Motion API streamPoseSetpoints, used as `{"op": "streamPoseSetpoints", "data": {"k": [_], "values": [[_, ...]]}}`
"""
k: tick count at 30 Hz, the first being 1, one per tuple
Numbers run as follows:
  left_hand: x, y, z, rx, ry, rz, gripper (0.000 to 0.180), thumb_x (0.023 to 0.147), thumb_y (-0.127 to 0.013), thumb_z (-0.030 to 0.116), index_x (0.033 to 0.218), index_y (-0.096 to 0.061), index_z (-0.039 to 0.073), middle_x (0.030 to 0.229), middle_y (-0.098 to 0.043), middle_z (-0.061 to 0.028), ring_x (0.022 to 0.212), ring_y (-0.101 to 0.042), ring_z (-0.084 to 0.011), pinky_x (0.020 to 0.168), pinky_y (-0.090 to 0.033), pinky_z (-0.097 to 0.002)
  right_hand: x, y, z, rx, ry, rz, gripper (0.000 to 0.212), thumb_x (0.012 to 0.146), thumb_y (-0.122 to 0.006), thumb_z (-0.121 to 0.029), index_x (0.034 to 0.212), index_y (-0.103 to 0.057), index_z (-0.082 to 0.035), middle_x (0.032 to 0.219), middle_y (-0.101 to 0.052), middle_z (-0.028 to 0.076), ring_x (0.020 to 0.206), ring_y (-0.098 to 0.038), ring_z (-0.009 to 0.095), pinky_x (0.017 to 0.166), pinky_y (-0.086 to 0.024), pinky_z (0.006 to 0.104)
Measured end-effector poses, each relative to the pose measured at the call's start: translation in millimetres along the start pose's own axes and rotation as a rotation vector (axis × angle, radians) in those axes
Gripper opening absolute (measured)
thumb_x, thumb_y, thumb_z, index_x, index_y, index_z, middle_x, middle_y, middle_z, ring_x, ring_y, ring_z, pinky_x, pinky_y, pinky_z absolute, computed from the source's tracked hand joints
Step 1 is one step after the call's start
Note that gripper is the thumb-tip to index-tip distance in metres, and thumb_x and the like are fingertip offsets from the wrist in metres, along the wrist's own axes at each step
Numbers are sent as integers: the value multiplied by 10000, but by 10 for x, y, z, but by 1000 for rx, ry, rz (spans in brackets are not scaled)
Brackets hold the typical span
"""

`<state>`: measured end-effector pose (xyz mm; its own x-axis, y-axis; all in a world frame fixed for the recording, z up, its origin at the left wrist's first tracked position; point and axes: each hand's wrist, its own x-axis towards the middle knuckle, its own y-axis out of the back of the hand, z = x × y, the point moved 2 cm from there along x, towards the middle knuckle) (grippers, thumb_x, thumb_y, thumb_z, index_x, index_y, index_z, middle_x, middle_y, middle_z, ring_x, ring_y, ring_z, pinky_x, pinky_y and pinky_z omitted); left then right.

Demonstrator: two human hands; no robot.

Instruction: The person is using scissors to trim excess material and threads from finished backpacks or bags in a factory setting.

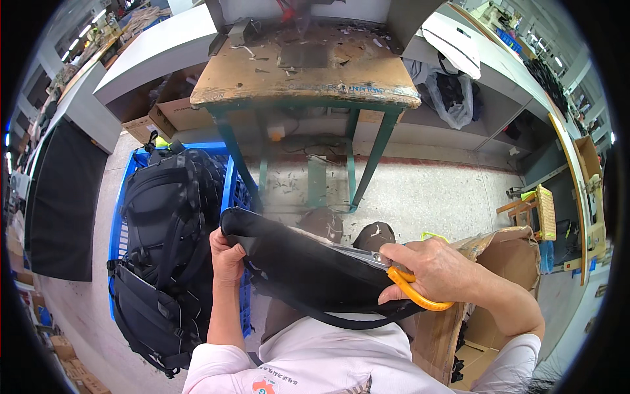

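A long black padded fabric piece [315, 262] stretches across my lap. Its left end is pinched in my left hand [228, 256], thumb on the near face. My right hand [426, 269] is closed round the orange-handled scissors [420, 299]. The blades point left and lie along the upper edge of the black piece, where a paler strip shows. Whether the blades are parted cannot be made out. A black strap or band curves below the piece, close to my shirt.
At my left stands a blue plastic crate [118, 223] holding black backpacks [164, 217]. A worn wooden table [302, 82] on green legs is ahead, littered with scraps. An open cardboard box [436, 335] sits by my right arm, and a small wooden stool [541, 213] beyond it.
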<state>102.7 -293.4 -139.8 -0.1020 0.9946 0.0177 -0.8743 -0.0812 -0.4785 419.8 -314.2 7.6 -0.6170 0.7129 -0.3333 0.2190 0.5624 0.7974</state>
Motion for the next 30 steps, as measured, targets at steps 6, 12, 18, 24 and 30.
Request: {"op": "streamPoseSetpoints", "data": {"k": [6,12,18,24,30], "values": [[-1,-45,17,-27,-69,-106,309,654,-816,48,917,-668,-19,865,-689,-60,731,-638,-127,690,-514,-254,45,31,-48,-60,66,85,623,776,-594,-645,1017,-526,-74,658,-593,145,578,-597,298,527,-450,368],[-41,-57,18,-32,-80,-96,290,659,-807,32,909,-668,-14,861,-682,-50,723,-633,-121,674,-512,-250,165,9,-82,-40,42,16,600,794,-580,-638,995,-528,-75,662,-592,157,588,-607,294,524,-464,372],[-50,-47,25,-54,-47,-87,303,650,-813,34,912,-667,-11,869,-679,-47,728,-632,-120,681,-512,-246,185,-24,-83,22,39,13,600,793,-583,-636,994,-531,-73,665,-596,150,585,-602,275,517,-460,362],[-62,-70,27,-70,-40,-103,327,651,-809,29,943,-666,-13,887,-679,-44,756,-635,-121,710,-513,-250,257,-43,-96,-26,109,118,604,778,-613,-625,1009,-534,-72,684,-604,155,600,-599,275,513,-449,363],[-82,-75,26,-67,-25,-81,336,647,-758,-26,969,-663,-16,910,-681,-51,782,-638,-127,734,-509,-248,280,-49,-128,-33,15,20,562,757,-656,-580,989,-524,-85,696,-610,102,580,-599,268,538,-464,338]]}}
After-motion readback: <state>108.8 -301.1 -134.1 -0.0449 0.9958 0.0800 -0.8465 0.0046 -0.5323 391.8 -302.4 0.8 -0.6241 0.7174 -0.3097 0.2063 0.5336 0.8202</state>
